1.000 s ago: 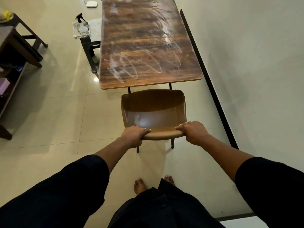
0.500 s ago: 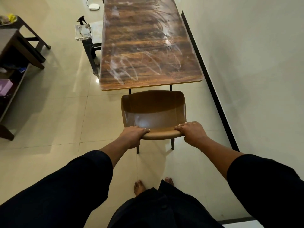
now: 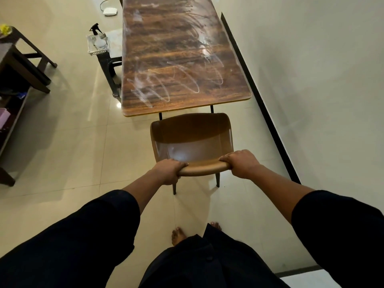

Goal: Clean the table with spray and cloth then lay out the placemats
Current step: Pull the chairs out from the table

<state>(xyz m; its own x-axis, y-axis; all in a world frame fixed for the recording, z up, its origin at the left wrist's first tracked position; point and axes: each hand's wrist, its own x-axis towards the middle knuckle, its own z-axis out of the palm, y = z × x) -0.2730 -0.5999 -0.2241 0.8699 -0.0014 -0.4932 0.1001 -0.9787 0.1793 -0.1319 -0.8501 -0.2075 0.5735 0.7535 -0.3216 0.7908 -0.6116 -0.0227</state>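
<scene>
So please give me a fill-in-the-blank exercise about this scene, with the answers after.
1. Both hands, left and right, grip the back of the ____.
2. The table top shows white ____ marks.
3. The spray bottle sits in a white ____.

Answers: chair; smear; basket

Left hand (image 3: pixel 168 171) and right hand (image 3: pixel 243 163) forward, fingers curled, arms extended

Brown padded chair (image 3: pixel 191 140) at near end of long wood-grain table (image 3: pixel 176 59); black-triggered spray bottle (image 3: pixel 97 36) in white slotted plastic basket (image 3: pixel 96 51) left of table, on dark stool (image 3: pixel 109 65).
</scene>
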